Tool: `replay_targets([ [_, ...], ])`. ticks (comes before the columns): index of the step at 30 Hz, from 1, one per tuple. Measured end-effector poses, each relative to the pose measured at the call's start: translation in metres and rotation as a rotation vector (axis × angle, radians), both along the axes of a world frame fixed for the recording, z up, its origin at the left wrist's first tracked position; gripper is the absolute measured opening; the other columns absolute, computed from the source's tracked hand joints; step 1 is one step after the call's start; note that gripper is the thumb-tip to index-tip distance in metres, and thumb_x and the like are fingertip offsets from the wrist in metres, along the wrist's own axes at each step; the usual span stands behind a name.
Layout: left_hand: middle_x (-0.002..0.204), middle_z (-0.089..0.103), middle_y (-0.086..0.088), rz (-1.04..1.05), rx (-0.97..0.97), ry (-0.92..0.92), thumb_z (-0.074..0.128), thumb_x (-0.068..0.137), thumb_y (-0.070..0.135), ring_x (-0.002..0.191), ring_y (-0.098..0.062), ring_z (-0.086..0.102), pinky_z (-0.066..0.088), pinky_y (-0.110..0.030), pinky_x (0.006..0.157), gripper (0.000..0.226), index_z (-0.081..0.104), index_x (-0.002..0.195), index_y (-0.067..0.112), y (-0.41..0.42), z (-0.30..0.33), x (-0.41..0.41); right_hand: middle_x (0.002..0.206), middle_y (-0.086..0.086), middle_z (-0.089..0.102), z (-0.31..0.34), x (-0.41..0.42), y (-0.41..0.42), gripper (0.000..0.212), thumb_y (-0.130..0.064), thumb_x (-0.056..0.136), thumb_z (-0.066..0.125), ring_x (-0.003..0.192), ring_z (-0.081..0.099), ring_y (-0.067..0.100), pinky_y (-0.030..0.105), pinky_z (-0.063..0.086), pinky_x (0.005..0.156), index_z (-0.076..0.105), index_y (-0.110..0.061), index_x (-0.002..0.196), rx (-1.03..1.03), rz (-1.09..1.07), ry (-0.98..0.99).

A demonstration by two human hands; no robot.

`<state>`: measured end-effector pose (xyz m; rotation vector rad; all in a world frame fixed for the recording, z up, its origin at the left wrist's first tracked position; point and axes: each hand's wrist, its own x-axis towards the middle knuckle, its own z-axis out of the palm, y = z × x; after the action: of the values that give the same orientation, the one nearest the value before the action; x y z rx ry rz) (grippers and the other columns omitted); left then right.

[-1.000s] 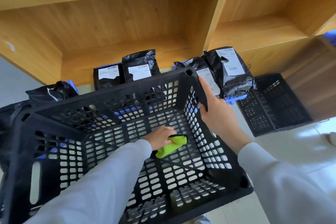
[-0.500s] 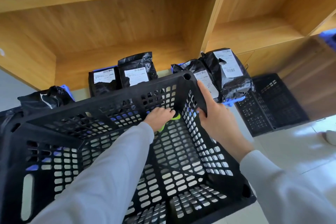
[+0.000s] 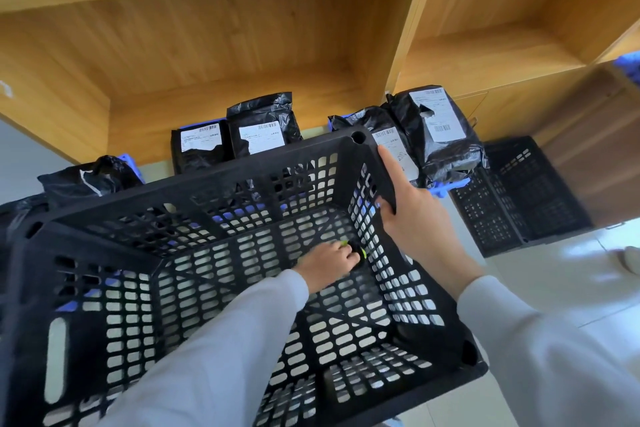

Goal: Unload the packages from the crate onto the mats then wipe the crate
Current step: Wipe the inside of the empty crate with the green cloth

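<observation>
A black perforated crate (image 3: 114, 288) fills the lower view, tipped toward me, with nothing but my hand and cloth inside. My left hand (image 3: 327, 262) is inside it at the far right corner of the bottom, shut on a green cloth (image 3: 362, 253) that is mostly hidden under the fingers. My right hand (image 3: 412, 215) grips the crate's right rim. Black packages with white labels stand beyond the crate on blue mats (image 3: 446, 185): two in the middle (image 3: 263, 128), two on the right (image 3: 436, 135), others at the left (image 3: 86, 180).
A second black crate (image 3: 519, 194) lies on the pale tiled floor at the right. Wooden shelving (image 3: 242, 45) rises behind the packages. A white shoe tip (image 3: 630, 258) shows at the right edge.
My left hand swept the green cloth from the middle of the crate bottom up to the far wall, then to the far right corner. The right hand kept its hold on the rim.
</observation>
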<state>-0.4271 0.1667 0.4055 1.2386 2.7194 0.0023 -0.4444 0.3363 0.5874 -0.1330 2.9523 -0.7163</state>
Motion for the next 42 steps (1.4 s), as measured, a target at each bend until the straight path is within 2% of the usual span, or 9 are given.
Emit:
replay_targets([
  [3,0.119,0.066,-0.015,-0.041,0.045,-0.072,0.062,0.092,-0.003,0.108,-0.032,0.064,0.059,-0.038,0.076,0.042,0.053,0.133,0.004,0.009,0.002,0.033,0.065,0.002,0.056,0.001,0.001,-0.001,0.087,-0.018,0.098,0.054,0.053,0.055,0.021,0.033,0.042,0.049,-0.003,-0.044,0.158,0.021,-0.004,0.003],
  [8,0.089,0.070,-0.001,-0.242,0.088,-0.140,0.077,0.077,0.002,0.076,-0.017,0.069,0.057,-0.024,0.053,0.033,0.065,0.105,0.014,0.027,-0.008,0.083,0.065,0.003,0.057,0.006,0.002,-0.002,0.088,-0.016,0.098,0.054,0.052,0.056,0.021,0.037,0.049,0.047,-0.004,-0.043,0.158,0.028,0.004,-0.012],
  [12,0.086,0.060,-0.002,-0.294,0.043,-0.212,0.072,0.080,0.007,0.068,-0.016,0.061,0.048,-0.026,0.048,0.036,0.055,0.112,0.012,0.036,-0.013,0.106,0.065,0.003,0.058,0.008,0.003,-0.002,0.088,-0.015,0.098,0.054,0.051,0.056,0.020,0.036,0.049,0.047,-0.003,-0.043,0.159,0.017,-0.001,-0.024],
  [16,0.096,0.061,-0.008,-0.123,0.165,-0.437,0.053,0.096,0.007,0.081,-0.026,0.063,0.057,-0.038,0.069,0.010,0.055,0.106,0.008,0.034,-0.012,0.097,0.065,0.003,0.058,0.008,0.003,-0.002,0.089,-0.014,0.098,0.054,0.051,0.056,0.020,0.036,0.050,0.047,-0.004,-0.044,0.158,0.015,-0.001,-0.011],
  [19,0.111,0.066,-0.011,0.046,0.374,-0.649,0.061,0.101,0.025,0.099,-0.025,0.061,0.049,-0.035,0.088,0.023,0.061,0.116,0.008,0.026,-0.008,0.084,0.067,0.003,0.059,0.008,0.003,-0.002,0.089,-0.014,0.098,0.054,0.052,0.057,0.020,0.036,0.050,0.047,-0.004,-0.044,0.158,0.008,0.001,-0.018],
  [22,0.119,0.067,-0.009,0.212,0.407,-0.708,0.070,0.095,0.026,0.109,-0.023,0.060,0.046,-0.034,0.097,0.035,0.065,0.126,0.010,0.017,-0.011,0.064,0.068,0.003,0.060,0.006,0.001,-0.002,0.089,-0.014,0.097,0.054,0.053,0.058,0.020,0.038,0.053,0.049,-0.004,-0.045,0.158,-0.001,-0.001,-0.012],
  [26,0.131,0.064,-0.009,0.269,0.339,-0.636,0.069,0.095,0.012,0.123,-0.024,0.056,0.038,-0.037,0.113,0.036,0.066,0.131,0.012,0.010,-0.011,0.033,0.065,0.004,0.058,0.004,0.001,-0.001,0.088,-0.016,0.097,0.053,0.052,0.056,0.022,0.037,0.051,0.049,-0.003,-0.045,0.158,0.008,-0.003,-0.003],
  [30,0.119,0.065,0.000,0.242,0.330,-0.549,0.067,0.095,0.009,0.111,-0.019,0.061,0.048,-0.040,0.104,0.027,0.068,0.122,0.016,-0.003,-0.008,-0.003,0.064,0.003,0.057,0.002,0.000,-0.001,0.088,-0.018,0.097,0.053,0.053,0.057,0.023,0.038,0.051,0.051,-0.004,-0.047,0.157,0.014,-0.013,-0.006],
  [42,0.121,0.063,0.004,0.280,0.250,-0.309,0.058,0.098,0.008,0.110,-0.023,0.063,0.053,-0.041,0.094,0.033,0.062,0.128,0.020,-0.014,-0.003,-0.064,0.067,0.001,0.057,-0.002,-0.001,0.001,0.085,-0.021,0.099,0.053,0.054,0.055,0.018,0.037,0.049,0.051,-0.004,-0.046,0.157,0.004,-0.007,0.020],
])
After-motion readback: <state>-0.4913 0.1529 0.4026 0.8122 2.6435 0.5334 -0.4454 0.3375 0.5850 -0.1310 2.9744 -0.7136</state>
